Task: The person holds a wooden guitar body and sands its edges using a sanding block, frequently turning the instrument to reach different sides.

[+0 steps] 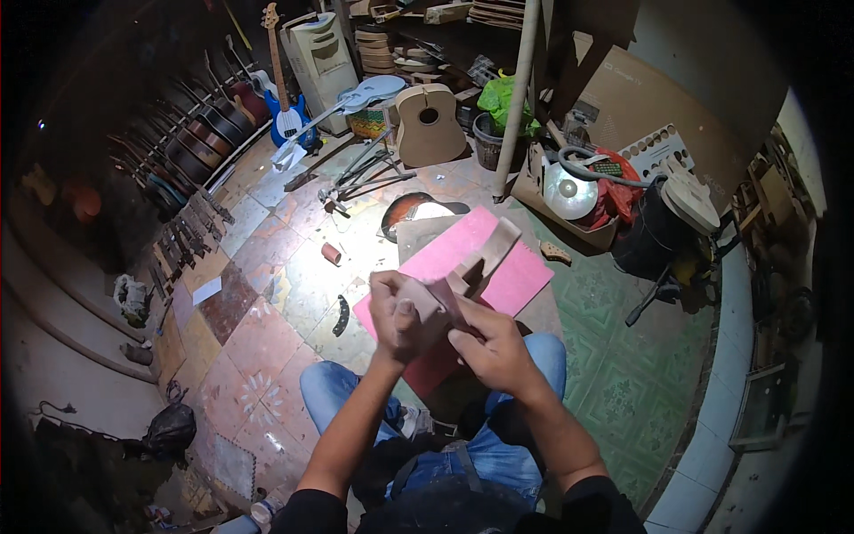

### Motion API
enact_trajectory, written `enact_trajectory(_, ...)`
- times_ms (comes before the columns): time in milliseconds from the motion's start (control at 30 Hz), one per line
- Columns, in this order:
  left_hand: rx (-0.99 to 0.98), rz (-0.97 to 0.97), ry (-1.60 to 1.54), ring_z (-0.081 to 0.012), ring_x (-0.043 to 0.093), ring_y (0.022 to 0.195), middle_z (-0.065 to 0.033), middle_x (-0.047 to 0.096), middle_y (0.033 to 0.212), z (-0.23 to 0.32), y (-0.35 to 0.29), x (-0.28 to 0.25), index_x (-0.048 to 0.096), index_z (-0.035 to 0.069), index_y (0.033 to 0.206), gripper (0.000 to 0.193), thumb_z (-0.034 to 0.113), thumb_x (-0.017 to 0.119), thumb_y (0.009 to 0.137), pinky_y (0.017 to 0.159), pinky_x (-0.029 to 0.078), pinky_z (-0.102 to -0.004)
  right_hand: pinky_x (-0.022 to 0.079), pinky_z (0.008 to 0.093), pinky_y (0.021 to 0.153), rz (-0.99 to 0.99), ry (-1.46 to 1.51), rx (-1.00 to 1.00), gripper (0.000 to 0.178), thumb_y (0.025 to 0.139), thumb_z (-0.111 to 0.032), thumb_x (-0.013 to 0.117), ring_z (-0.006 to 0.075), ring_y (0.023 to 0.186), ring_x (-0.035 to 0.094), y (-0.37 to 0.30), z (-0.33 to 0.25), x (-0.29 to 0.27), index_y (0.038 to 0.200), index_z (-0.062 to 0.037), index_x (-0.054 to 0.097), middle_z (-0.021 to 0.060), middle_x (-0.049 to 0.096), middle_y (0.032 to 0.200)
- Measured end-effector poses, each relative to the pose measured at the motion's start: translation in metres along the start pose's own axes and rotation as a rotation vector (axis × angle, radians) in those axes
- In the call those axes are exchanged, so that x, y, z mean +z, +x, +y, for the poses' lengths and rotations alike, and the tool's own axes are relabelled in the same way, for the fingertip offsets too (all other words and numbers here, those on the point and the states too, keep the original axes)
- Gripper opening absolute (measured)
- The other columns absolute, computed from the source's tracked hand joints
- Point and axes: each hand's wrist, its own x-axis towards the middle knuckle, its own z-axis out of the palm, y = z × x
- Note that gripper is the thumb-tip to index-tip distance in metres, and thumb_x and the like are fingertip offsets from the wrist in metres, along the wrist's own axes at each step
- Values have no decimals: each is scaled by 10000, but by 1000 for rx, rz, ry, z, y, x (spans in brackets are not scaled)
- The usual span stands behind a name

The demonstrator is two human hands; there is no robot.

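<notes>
A dull brownish-pink sheet [431, 310], which looks like sandpaper, is held between my two hands above the board. My left hand [394, 319] is closed on its left part, thumb lying across the front. On the right side, my right hand [491, 345] grips the sheet between thumb and fingers. Just beyond my hands, a pale wooden piece [495, 247] with a raised block lies on a bright pink board [525, 278]. Part of the wooden piece is hidden behind the sheet and my right hand.
A sunburst guitar body [402, 210] lies behind the board. A red-brown cylinder [332, 254] and a dark curved strip [342, 315] are on the tiled floor to the left. A guitar headstock piece [556, 254] sits at right. A pole [519, 102] stands farther back.
</notes>
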Motion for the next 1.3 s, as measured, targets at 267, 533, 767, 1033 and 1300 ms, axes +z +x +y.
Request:
enact_trajectory(267, -7, 135, 2, -141, 449, 559, -46, 437, 633, 4, 11, 14, 507, -16, 961, 368, 335, 413, 1023, 533, 371, -327, 543, 424, 959, -325, -311, 22, 592, 800, -24, 522, 404, 1088, 678, 6, -34, -28, 1384, -67, 611, 241, 659, 1275)
enact_trajectory(533, -50, 11, 91, -112, 455, 695, -42, 503, 779, 1, 9, 8, 465, 27, 959, 339, 346, 380, 1034, 620, 381, -284, 468, 378, 1087, -30, -214, 144, 582, 785, 54, 489, 325, 1238, 648, 0, -44, -34, 1342, -22, 636, 233, 648, 1335)
enact_trajectory(767, 45, -53, 125, -208, 575, 591, -121, 567, 749, 15, -5, 19, 536, -22, 970, 362, 313, 412, 1032, 561, 463, -373, 555, 448, 916, -326, -536, 168, 633, 799, 24, 543, 414, 1049, 670, 20, -47, -31, 1421, -87, 570, 223, 669, 1226)
enact_trajectory(1033, 11, -121, 136, -129, 486, 703, -92, 542, 824, 17, -11, 12, 476, 9, 984, 343, 342, 404, 1020, 645, 432, -293, 581, 442, 841, -282, -601, -60, 618, 802, 4, 614, 359, 990, 700, 9, -51, -27, 1407, -116, 576, 135, 637, 1359)
enact_trajectory(1300, -48, -109, 97, -165, 538, 699, -113, 580, 806, 24, -16, 12, 470, -15, 992, 386, 362, 395, 1032, 673, 473, -313, 588, 394, 669, -299, -743, -95, 679, 764, 23, 649, 293, 743, 695, 6, -60, -19, 1414, -156, 571, 93, 615, 1413)
